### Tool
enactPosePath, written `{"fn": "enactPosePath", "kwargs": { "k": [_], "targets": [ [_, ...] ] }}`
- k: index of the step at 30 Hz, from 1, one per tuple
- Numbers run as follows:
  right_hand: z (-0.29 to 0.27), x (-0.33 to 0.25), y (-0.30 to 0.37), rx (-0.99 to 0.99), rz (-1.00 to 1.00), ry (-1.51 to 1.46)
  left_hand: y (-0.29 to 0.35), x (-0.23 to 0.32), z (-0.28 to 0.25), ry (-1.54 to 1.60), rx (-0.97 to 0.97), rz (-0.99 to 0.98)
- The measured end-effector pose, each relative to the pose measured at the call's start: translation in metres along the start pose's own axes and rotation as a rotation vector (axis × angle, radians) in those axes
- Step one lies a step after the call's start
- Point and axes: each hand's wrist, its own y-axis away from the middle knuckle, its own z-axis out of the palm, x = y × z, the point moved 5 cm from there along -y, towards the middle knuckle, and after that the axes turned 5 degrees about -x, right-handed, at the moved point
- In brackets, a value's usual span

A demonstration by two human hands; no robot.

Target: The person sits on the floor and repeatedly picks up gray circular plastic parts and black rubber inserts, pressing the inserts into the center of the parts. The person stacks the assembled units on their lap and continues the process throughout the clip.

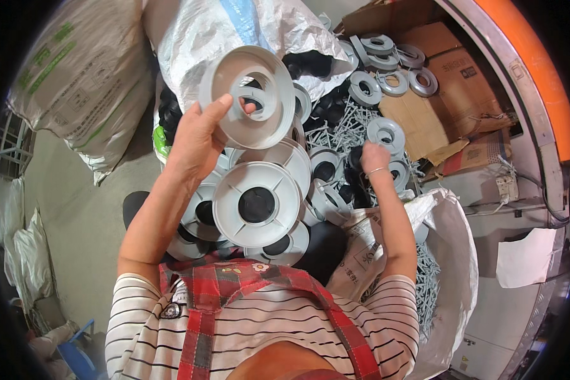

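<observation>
My left hand (210,130) grips a large grey plastic ring (274,120), thumb on its face and fingertips showing through the centre hole. The ring is held up, tilted, above a pile of similar parts. One of these, a grey spoked flange (227,204) with a dark centre, lies over my lap. Farther right, my right hand (376,157) is closed at the near edge of a smaller grey ring (381,131). A black piece (356,158) shows right beside its fingers. What those fingers hold, if anything, is hidden.
Several small grey rings (365,88) lie on cardboard (453,95) at the far right. Loose grey plastic sticks (337,132) spread between the piles. A white sack (456,253) with more sticks stands by my right arm. Full woven sacks (82,82) stand at the far left.
</observation>
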Motion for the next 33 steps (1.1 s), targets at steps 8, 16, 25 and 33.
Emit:
{"fn": "enactPosePath", "kwargs": {
  "k": [8, 16, 25, 33],
  "targets": [
    [-0.228, -0.091, 0.059, 0.564, -0.448, -1.381, 0.031, -0.004, 0.022, 0.085, -0.169, -0.026],
    [-0.294, -0.183, 0.13, 0.455, -0.737, -0.708, 0.061, 0.019, -0.009, -0.164, -0.201, 0.046],
    [-0.314, -0.213, 0.161, 0.614, -1.212, -0.268, 0.08, 0.051, -0.02, -0.016, -0.325, -0.075],
    [-0.278, -0.221, 0.126, -0.603, -0.492, -2.056, 0.108, 0.061, 0.0, -0.778, -0.305, 0.667]
  ]
}}
